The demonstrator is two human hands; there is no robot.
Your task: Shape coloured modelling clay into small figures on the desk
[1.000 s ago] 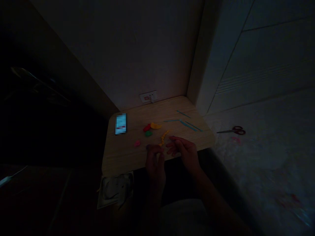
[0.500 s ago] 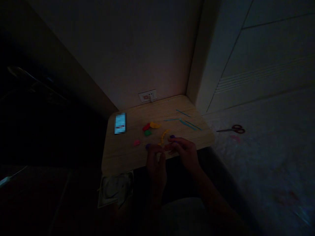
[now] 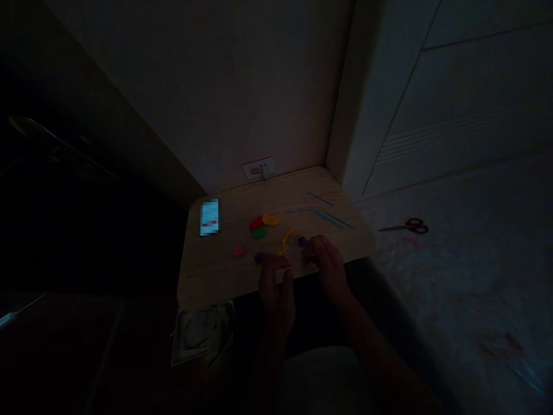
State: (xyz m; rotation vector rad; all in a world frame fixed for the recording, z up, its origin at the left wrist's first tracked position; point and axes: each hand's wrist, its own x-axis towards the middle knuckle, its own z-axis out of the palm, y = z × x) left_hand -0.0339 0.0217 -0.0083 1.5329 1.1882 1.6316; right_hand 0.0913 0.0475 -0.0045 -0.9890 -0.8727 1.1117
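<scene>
The room is very dim. My left hand [image 3: 276,291] is at the front edge of the small wooden table [image 3: 211,271], thumb and forefinger curled towards each other; a small pale bit may be at their tips. My right hand [image 3: 327,265] is beside it, fingers bent together, and what they hold is too dark to make out. A purple lump [image 3: 260,257], apparently modelling clay, lies by my left fingers, and another purple lump [image 3: 302,242] by my right. Between and beyond them lies a bumpy yellow-orange strip [image 3: 286,237].
Farther back lie red [image 3: 256,223], yellow [image 3: 272,220] and green [image 3: 258,233] lumps, with a pink lump [image 3: 239,251] to the left. Several thin blue tools [image 3: 328,218] are at the right. A lit phone [image 3: 209,218] is at the left. Scissors [image 3: 415,226] lie off the table's right side.
My right hand has drawn away from my left, to the right, widening the gap between them. The right purple lump is now uncovered. My left hand has barely moved.
</scene>
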